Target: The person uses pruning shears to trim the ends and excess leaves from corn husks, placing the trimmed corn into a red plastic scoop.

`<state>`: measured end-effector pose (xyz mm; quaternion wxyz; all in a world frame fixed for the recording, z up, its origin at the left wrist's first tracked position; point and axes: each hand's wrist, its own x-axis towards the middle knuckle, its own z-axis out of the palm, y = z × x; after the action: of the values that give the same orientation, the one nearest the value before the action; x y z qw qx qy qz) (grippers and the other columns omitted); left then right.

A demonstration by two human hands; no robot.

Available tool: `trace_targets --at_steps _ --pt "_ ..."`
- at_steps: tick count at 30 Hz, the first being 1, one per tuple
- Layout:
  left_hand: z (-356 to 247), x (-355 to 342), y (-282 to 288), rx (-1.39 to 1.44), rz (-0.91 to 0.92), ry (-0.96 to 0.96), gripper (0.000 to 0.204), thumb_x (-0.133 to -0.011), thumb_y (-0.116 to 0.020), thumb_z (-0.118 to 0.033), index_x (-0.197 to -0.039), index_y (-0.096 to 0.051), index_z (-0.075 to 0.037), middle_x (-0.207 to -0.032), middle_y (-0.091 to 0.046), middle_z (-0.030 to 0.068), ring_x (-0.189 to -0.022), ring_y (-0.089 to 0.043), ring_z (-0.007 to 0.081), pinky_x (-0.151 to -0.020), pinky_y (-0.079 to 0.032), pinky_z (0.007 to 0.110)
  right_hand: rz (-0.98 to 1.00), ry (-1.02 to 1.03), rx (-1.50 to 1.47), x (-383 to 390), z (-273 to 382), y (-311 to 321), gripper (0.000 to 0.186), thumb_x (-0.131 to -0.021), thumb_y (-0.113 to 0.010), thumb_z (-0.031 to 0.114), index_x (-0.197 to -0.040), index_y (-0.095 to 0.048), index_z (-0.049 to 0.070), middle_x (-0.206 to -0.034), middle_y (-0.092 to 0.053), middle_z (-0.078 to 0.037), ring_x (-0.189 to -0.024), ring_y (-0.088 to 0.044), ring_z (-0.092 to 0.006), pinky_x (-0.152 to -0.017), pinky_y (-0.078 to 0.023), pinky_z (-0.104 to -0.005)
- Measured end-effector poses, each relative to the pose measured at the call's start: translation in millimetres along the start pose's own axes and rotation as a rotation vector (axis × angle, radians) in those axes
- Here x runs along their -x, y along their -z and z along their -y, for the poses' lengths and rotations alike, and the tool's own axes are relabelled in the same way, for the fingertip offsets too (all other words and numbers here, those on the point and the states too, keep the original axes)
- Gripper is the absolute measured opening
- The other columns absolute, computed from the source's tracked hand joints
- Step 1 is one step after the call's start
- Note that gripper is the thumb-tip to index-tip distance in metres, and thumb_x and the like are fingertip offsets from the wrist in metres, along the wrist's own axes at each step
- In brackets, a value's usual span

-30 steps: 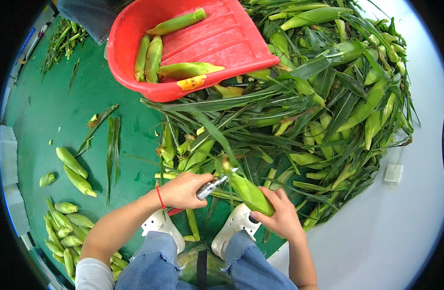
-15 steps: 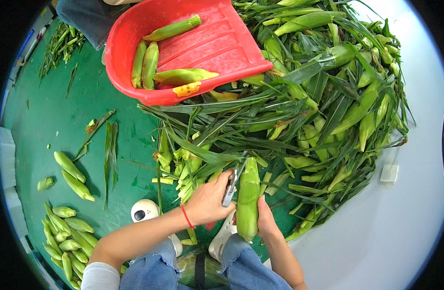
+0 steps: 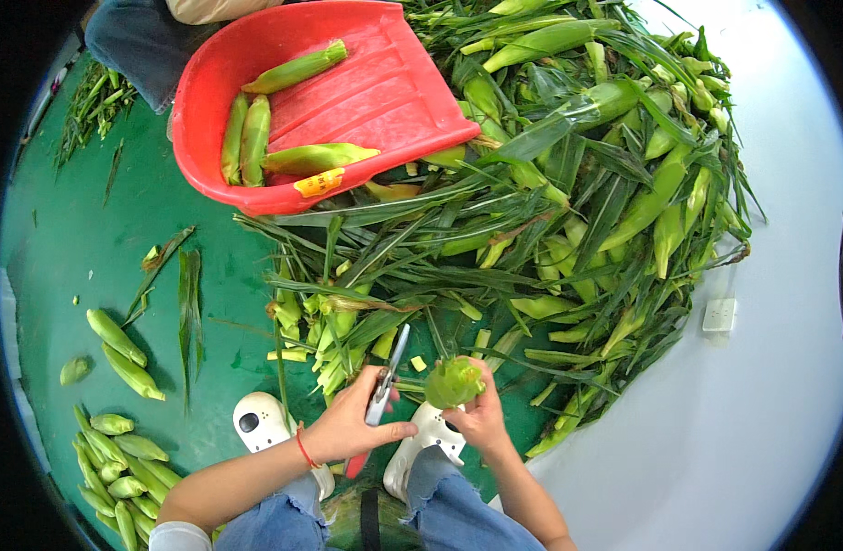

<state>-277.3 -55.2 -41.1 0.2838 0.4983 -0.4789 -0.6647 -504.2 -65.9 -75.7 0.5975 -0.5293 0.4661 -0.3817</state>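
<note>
My left hand (image 3: 355, 423) grips pruning shears (image 3: 386, 381) with a grey metal blade pointing up and away and a red handle below the palm. My right hand (image 3: 477, 410), just to the right, has its fingers wrapped round a green ear of corn (image 3: 454, 384). The ear is tipped so that one end faces up and its length is mostly hidden. A gap separates the blade from the ear. Cut stalk ends (image 3: 341, 365) and husk leaves lie on the green floor (image 3: 224, 344) beyond my hands.
A large heap of leafy corn (image 3: 568, 174) fills the far right against the pale wall (image 3: 688, 432). A red plastic scoop (image 3: 385, 96) holding several ears rests at its left edge. Trimmed ears (image 3: 128, 459) are piled at near left. My white clogs (image 3: 264, 421) stand below my hands.
The ear in my right hand has tipped from lying lengthwise to end-on. My left hand with the shears has drawn left, away from the ear. The whole view has shifted slightly.
</note>
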Motion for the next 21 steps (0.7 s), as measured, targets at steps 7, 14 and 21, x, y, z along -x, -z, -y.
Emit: trace_targets --at_steps 7,14,21 --pt "-9 32 45 -0.665 -0.233 -0.224 0.079 -0.059 -0.085 -0.026 -0.120 -0.042 -0.002 -0.107 -0.053 0.0170 -0.096 -0.055 0.0336 -0.084 -0.045 0.039 0.319 -0.255 -0.263 -1 17 -37 0.052 -0.090 -0.059 0.015 -0.136 -0.036 0.007 -0.133 -0.042 -0.009 -0.121 -0.043 -0.0206 -0.102 -0.035 -0.0332" --pt "122 317 114 -0.622 -0.798 0.513 0.069 -0.065 -0.066 -0.003 -0.127 -0.037 0.002 -0.112 -0.050 0.0170 -0.100 -0.052 0.0309 -0.088 -0.042 0.040 -0.977 -0.244 -0.341 -47 -98 149 0.026 -0.088 -0.056 0.004 -0.113 -0.051 -0.001 -0.105 -0.056 -0.009 -0.088 -0.057 -0.0180 -0.082 -0.049 -0.0281" --pt "188 470 94 -0.470 -1.107 1.275 0.070 -0.067 -0.064 -0.002 -0.129 -0.034 0.002 -0.112 -0.050 0.0154 -0.099 -0.052 0.0284 -0.087 -0.042 0.039 -1.164 -0.707 -0.408 -124 -107 211 0.028 -0.091 -0.058 0.019 -0.110 -0.049 0.001 -0.092 -0.052 -0.010 -0.067 -0.051 -0.0210 -0.053 -0.046 -0.0338"
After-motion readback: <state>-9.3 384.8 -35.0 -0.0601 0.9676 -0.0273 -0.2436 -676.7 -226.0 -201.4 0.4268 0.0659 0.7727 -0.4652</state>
